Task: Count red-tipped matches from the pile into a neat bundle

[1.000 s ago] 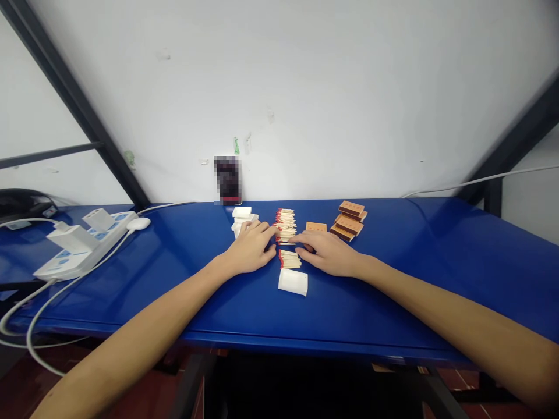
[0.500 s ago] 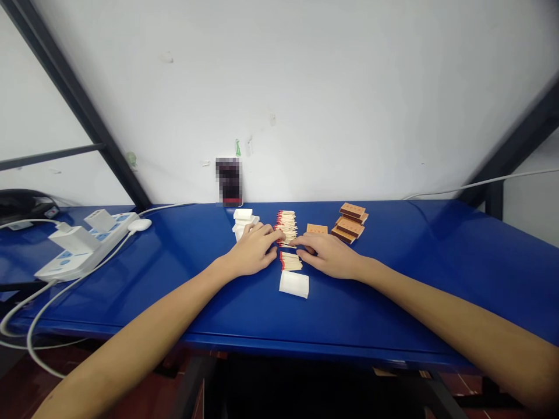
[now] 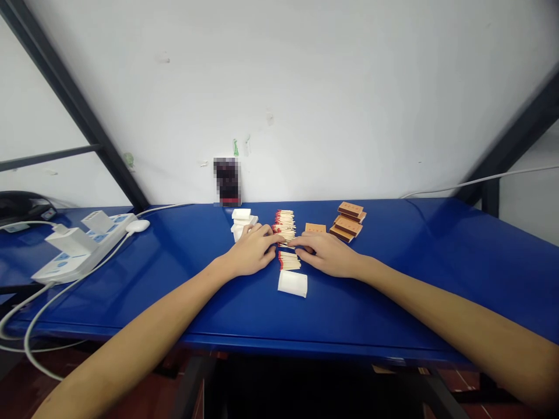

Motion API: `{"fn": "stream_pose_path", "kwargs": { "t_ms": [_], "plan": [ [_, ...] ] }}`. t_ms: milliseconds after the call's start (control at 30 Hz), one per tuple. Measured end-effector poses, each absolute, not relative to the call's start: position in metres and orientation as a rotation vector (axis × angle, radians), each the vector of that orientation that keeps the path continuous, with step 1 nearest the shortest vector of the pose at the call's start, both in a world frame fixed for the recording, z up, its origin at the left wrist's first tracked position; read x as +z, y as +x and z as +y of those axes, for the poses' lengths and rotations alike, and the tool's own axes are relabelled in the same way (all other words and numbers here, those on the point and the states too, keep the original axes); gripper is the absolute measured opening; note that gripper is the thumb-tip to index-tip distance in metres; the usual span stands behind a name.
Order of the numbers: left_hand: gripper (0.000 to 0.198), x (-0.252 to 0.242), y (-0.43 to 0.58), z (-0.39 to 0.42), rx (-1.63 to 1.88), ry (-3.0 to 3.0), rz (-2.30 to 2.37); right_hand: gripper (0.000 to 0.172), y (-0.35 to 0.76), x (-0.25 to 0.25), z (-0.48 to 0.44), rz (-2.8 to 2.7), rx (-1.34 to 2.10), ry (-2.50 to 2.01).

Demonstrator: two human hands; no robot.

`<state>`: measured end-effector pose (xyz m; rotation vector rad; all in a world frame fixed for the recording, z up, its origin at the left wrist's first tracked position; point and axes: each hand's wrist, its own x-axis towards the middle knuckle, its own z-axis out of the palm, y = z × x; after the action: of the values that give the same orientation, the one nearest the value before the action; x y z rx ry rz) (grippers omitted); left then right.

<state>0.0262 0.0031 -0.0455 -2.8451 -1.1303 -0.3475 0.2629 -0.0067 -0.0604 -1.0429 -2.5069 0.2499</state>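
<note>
Red-tipped matches (image 3: 286, 220) lie in a long row on the blue table, heads to the left. A smaller group of matches (image 3: 290, 261) sits just nearer, with a white matchbox tray (image 3: 292, 283) below it. My left hand (image 3: 253, 249) rests at the row's left side, index finger stretched onto the matches and the other fingers apart. From the other side, my right hand (image 3: 325, 253) reaches its extended index finger to the same matches. Neither hand visibly grips anything. White trays (image 3: 241, 219) are partly hidden behind my left hand. One orange matchbox sleeve (image 3: 315, 227) lies beyond my right hand.
Several orange matchbox sleeves (image 3: 348, 224) are piled at the right. A phone-like dark object (image 3: 227, 182), blurred out, leans on the wall. At the left are a white power strip (image 3: 85, 247) with chargers and loose white cables. The table's front edge (image 3: 305, 347) runs below my forearms.
My left index finger has straightened farther across the matches, closer to my right fingertip. Otherwise the hands stay nearly in place, and the whole view has shifted slightly.
</note>
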Motion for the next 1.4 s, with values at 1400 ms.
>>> {"fn": "stream_pose_path", "kwargs": {
  "t_ms": [1400],
  "plan": [
    [0.030,-0.0463,0.0275,0.0052,-0.446,-2.912,-0.990,0.037,0.2592,-0.0569,-0.0096,-2.526,0.282,-1.128]
  ]
}}
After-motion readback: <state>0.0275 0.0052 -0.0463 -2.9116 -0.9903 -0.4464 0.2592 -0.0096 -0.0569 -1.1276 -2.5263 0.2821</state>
